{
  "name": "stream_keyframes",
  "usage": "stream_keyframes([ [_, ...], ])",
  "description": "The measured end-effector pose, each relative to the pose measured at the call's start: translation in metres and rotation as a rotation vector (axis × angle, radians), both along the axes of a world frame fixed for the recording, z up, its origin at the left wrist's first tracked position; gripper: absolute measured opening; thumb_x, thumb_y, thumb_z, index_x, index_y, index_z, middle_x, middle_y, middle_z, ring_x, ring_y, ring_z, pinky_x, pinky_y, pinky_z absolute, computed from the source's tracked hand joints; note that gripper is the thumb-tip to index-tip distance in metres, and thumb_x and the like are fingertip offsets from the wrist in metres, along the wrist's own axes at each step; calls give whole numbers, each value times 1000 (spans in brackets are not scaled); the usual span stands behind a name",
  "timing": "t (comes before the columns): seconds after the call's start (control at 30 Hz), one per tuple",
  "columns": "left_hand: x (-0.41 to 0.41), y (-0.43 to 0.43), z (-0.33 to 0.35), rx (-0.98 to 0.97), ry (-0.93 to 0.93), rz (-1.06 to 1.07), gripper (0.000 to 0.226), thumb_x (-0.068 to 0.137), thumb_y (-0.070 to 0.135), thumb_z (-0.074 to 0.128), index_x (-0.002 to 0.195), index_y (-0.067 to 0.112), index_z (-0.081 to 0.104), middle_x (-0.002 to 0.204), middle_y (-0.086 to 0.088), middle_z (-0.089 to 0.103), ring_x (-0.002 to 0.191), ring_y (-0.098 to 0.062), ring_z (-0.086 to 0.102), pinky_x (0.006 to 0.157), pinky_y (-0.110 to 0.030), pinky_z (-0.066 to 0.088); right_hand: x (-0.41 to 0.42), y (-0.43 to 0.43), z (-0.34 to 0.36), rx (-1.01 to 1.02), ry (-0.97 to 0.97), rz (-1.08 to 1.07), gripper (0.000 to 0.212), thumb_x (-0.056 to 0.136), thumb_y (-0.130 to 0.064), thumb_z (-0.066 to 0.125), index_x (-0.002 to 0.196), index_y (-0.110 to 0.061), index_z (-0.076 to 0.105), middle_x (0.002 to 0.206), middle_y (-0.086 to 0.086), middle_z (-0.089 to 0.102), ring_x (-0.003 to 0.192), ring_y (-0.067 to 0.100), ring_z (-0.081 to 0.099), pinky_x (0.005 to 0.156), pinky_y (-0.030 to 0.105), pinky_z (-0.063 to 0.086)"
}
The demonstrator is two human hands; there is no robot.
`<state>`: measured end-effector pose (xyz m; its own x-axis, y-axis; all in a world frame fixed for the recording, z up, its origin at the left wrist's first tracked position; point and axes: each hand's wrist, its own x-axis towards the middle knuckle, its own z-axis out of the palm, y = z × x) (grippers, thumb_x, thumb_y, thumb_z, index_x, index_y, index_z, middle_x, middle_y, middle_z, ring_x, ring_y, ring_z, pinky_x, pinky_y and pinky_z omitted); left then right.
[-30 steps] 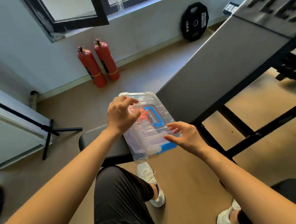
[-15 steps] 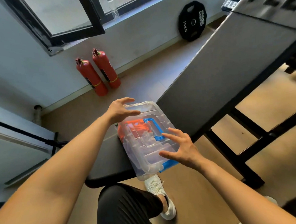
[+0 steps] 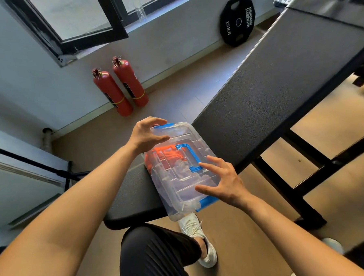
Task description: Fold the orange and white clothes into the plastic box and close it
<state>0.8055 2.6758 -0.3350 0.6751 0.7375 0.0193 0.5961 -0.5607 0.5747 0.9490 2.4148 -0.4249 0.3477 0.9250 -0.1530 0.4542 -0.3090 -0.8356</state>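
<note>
A clear plastic box (image 3: 181, 180) with its lid on lies at the near end of a black padded bench (image 3: 263, 95). The lid has a blue handle (image 3: 188, 157) and blue latches at the far and near ends. Orange cloth (image 3: 165, 156) and pale cloth show through the lid. My left hand (image 3: 145, 136) hovers at the box's far left corner, fingers spread and loosely bent. My right hand (image 3: 223, 182) is over the near right part of the lid, fingers straight and spread, fingertips near the handle. Neither hand grips anything.
Two red fire extinguishers (image 3: 120, 88) lean against the wall at the far left. A black weight plate (image 3: 238, 20) leans on the wall beyond the bench. The bench's black frame (image 3: 297, 179) runs along the right. My knee and white shoes are below the box.
My left hand has lifted off the lid and moved to the far left corner. The right hand has opened wider over the lid. The view has shifted, so the box sits lower.
</note>
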Motion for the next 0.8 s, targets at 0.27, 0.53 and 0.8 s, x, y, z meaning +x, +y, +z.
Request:
stream_keyframes([
  [0.27,3,-2,1,107,60,-36,36,72,29,89,106,23,77,106,0,70,95,-18,65,84,-35,56,1,-1,0,7,-3,7,79,67,-78,69,138,-48,52,154,-21,32,140,11,28,112,46,36],
  [0.53,1,-17,14,489,106,-155,20,85,25,78,104,20,77,102,-4,76,89,-27,67,75,-38,53,9,0,6,-39,-43,55,80,69,-79,67,140,-47,50,157,-19,30,143,14,25,116,52,28],
  [0.8,-31,-74,39,207,-93,-213,20,85,17,79,104,22,77,90,5,76,79,-14,72,75,-27,56,12,0,40,-82,-208,78,56,83,-63,66,132,-38,60,150,-9,46,139,18,31,113,49,30],
])
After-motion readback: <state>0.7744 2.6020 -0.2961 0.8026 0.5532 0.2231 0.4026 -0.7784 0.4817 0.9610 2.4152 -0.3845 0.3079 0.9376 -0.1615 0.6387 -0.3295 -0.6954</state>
